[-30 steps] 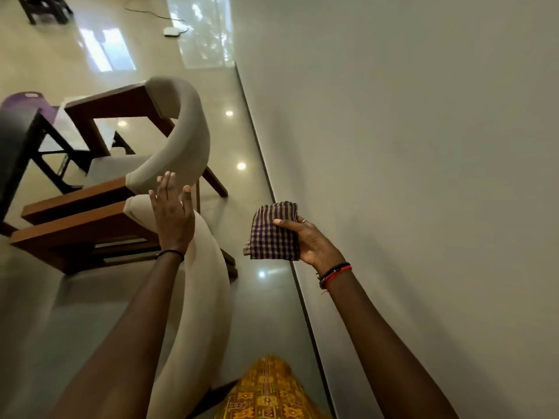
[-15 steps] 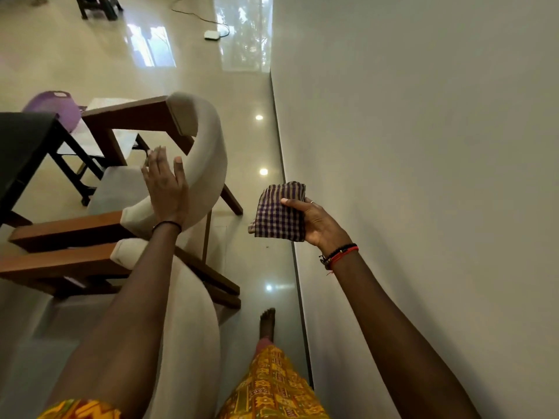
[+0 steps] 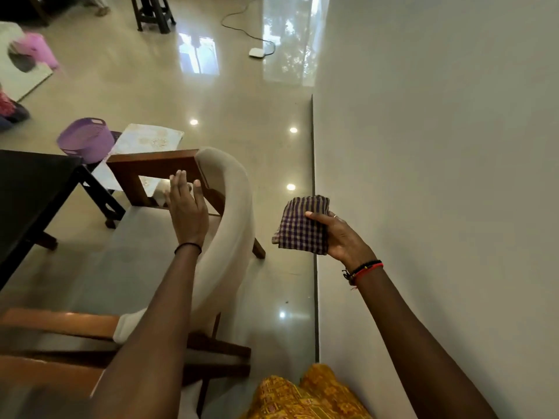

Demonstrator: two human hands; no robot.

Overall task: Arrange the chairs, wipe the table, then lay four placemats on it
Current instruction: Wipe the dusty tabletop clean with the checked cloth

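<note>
Thin black band (image 3: pixel 188 245) round the left wrist. Black and red thread bracelets (image 3: pixel 364 267) stacked on the right wrist, short ends dangling. Slim ring (image 3: pixel 335 216) on the right hand (image 3: pixel 341 237). Yellow-orange patterned garment (image 3: pixel 302 397) at the bottom edge.

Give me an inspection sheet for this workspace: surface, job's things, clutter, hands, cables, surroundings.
Surface: dark table, only one corner in view at the left.
Job's things: chair with cream curved back and wooden arms, beside the table; checked cloth, folded, off the table; pale patterned sheet beyond the chair, perhaps a placemat.
Clutter: purple basket past the table's corner.
Hands: left hand open, fingers straight, above the chair's seat, contact unclear; right hand grips the checked cloth.
Cables: cable on the floor, running to a white box.
Surroundings: glossy floor, plain wall at the right, dark stool far off.
</note>
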